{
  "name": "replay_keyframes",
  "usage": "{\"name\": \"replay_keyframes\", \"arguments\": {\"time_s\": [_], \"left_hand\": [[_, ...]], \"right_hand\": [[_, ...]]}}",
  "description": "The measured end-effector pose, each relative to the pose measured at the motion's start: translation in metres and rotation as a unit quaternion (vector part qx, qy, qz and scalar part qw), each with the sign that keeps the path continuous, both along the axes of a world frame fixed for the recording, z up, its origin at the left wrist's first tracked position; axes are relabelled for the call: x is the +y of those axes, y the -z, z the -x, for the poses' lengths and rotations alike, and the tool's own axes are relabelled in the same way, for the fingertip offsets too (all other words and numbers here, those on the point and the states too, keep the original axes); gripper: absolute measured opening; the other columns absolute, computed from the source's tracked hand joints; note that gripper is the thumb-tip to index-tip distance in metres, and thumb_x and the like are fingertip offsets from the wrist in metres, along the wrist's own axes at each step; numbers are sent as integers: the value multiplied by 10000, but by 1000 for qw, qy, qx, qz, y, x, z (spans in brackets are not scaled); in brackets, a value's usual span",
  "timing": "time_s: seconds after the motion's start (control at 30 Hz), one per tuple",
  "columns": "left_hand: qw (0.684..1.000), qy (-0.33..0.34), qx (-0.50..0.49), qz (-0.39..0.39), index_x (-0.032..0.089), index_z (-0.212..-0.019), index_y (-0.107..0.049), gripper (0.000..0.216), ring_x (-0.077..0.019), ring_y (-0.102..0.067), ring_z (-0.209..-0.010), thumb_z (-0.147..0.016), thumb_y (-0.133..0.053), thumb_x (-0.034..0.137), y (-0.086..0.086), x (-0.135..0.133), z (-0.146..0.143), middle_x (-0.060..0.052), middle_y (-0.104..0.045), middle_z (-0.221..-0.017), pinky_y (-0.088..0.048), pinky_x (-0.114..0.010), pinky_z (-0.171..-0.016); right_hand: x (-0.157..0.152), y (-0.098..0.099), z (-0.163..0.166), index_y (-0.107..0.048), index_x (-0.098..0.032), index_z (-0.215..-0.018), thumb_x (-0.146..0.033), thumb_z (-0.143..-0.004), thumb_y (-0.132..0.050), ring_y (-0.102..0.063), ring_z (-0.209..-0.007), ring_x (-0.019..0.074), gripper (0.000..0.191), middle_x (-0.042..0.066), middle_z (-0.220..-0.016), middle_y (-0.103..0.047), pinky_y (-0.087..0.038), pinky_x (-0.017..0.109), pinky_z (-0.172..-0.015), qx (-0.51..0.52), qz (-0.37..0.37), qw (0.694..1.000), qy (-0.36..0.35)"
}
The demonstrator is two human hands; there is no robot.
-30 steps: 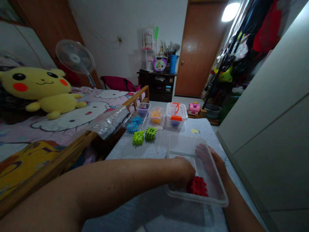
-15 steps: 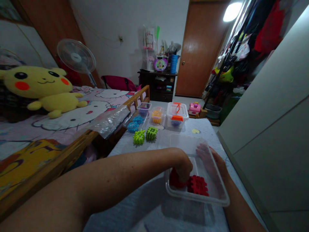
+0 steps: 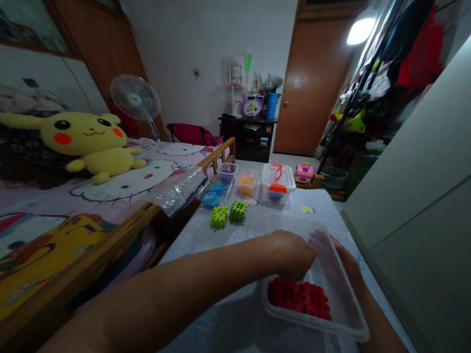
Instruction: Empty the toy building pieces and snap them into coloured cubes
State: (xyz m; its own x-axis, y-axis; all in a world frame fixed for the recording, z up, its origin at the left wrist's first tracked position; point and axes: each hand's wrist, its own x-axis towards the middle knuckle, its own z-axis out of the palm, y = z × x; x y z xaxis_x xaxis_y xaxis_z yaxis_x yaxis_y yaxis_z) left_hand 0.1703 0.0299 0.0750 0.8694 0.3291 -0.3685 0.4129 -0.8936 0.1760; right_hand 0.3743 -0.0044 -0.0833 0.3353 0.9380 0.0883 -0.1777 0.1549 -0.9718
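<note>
A clear plastic container (image 3: pixel 353 323) sits on the grey-covered table right in front of me. Two red interlocking blocks (image 3: pixel 298 296) lie side by side in its near end. My left hand (image 3: pixel 294 255) hovers just above them, fingers hanging loosely downward with nothing in them. My right hand (image 3: pixel 336 257) grips the container's right wall, its fingers showing blurred through the plastic. Two green blocks (image 3: pixel 228 214) rest further back on the table.
At the table's far end stand small tubs with blue blocks (image 3: pixel 214 195), orange blocks (image 3: pixel 246 182) and a lidded box with an orange latch (image 3: pixel 277 182). A wooden bed frame (image 3: pixel 110 255) runs along the left, with a yellow plush toy (image 3: pixel 88 142). A pale cabinet (image 3: pixel 423 196) flanks the right.
My left hand carried a second red block into the container, set it beside the first and lifted off. The view has shifted slightly leftward. My right hand stays on the container.
</note>
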Motion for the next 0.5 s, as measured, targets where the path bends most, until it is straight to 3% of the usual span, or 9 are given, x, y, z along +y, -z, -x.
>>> {"name": "replay_keyframes", "arguments": {"time_s": [0.1,0.17,0.33,0.43,0.5], "left_hand": [[969,-59,-238,-22,179,-1304,-473,482,-203,-598,-1103,-831,-458,95,-13,7,37,-86,-623,-1252,-492,-317,-898],[945,-121,-300,-49,191,-1240,-509,436,-173,-532,-1188,-835,-415,60,-11,18,68,-65,-588,-1291,-420,-317,-1015],[903,-290,-283,-140,160,-1160,-550,450,-200,-522,-1181,-737,-467,29,16,53,150,-90,-589,-1233,-386,-346,-1057],[902,-319,-250,-149,158,-1205,-521,483,-244,-510,-1206,-729,-513,75,33,69,179,-113,-563,-1274,-375,-406,-1070],[915,-306,-216,-148,148,-1259,-483,550,-272,-454,-1272,-717,-573,124,43,78,182,-135,-516,-1341,-339,-416,-1097]], "right_hand": [[-1,8,-4,-747,-278,-879,-262,-648,-772,-595,-1131,345,233,36,-1015,-742,-468,491,-997,-1,-18,1000,2],[-1,13,-5,-741,-265,-924,-273,-670,-757,-619,-1090,343,255,47,-1021,-741,-488,495,-966,16,-17,1000,-6],[4,24,-12,-737,-237,-973,-358,-706,-721,-641,-1045,348,293,77,-1062,-731,-510,504,-934,22,-16,999,-27],[5,30,-18,-742,-247,-981,-388,-697,-719,-621,-1086,360,318,76,-1115,-715,-488,511,-968,8,-23,999,-25],[5,33,-20,-744,-257,-986,-391,-692,-719,-609,-1108,364,324,69,-1145,-703,-476,514,-985,2,-25,999,-25]]}}
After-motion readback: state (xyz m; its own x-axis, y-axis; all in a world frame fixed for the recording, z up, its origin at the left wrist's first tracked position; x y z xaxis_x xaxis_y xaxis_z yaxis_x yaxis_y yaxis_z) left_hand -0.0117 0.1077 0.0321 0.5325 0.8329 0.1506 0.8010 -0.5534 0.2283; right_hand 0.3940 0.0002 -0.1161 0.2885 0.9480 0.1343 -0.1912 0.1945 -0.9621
